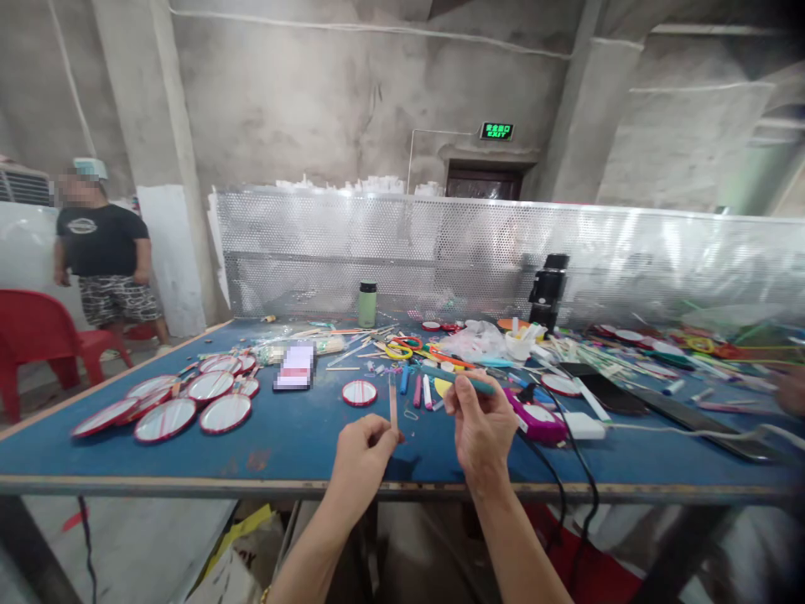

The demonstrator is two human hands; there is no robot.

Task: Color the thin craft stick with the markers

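Lying beyond left hand (366,457) — mirror (360,393), markers (418,392)

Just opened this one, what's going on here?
A person's left hand pinches one end of a flat stick over a blue table, while the right hand grips a teal pen-like tool. One round red-rimmed disc lies just beyond the left hand; more red-rimmed discs are heaped off to the left.
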